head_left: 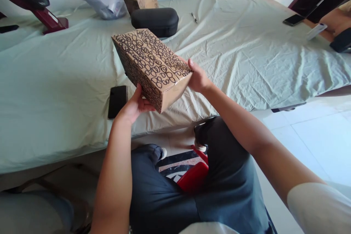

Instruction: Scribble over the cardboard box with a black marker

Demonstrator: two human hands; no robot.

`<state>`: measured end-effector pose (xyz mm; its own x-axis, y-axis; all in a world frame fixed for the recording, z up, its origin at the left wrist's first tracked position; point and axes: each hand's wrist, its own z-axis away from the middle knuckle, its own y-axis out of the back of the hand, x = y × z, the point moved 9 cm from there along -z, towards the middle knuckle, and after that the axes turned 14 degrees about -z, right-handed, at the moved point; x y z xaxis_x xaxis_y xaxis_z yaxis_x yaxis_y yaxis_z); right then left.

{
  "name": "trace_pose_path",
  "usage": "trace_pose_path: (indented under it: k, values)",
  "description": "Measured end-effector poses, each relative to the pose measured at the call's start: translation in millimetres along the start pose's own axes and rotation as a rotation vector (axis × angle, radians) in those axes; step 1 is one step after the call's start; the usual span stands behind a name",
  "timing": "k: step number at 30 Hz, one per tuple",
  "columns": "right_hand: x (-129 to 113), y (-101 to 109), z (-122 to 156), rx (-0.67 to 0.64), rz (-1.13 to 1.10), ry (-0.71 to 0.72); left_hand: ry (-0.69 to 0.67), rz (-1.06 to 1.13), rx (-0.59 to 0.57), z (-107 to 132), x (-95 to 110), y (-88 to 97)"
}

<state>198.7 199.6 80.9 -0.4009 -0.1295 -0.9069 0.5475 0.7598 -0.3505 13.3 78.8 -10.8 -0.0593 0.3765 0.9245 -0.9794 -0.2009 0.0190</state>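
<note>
Holding patterned box (149, 64) in fingers of left hand (136, 105) and right hand (197, 77)!
Tilted near edge of sheet (68, 124), well off pen (194, 17).

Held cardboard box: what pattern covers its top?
Cardboard box: black loops on brown, head view.

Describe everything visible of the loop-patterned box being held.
The box looks like brown cardboard, its top and left side covered in dark loops, its near end plain. A seam runs along the closed top. It is tilted, apparently lifted above the green cloth. The left hand holds its left side; the right hand, its near right corner.
</note>
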Motion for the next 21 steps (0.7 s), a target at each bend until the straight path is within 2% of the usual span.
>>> trace_pose_path:
  k: [6, 14, 19, 21]
  values:
    - [-4.7, -3.4, 7.0, 0.006, -0.102, -0.025, 0.013, -0.027, -0.006, 5.4, 7.4, -6.3]
    - [-4.7, -8.0, 6.7, -0.027, -0.138, -0.041, 0.017, -0.087, -0.048, 4.1, 0.3, -2.0]
    - [-7.1, -2.2, 0.9, -0.069, -0.074, -0.026, -0.143, -0.019, 0.182, 2.3, 6.7, 17.7]
    - [-10.1, -5.4, 1.1, -0.090, -0.049, -0.024, -0.185, 0.056, 0.163, 3.6, 9.5, 14.4]
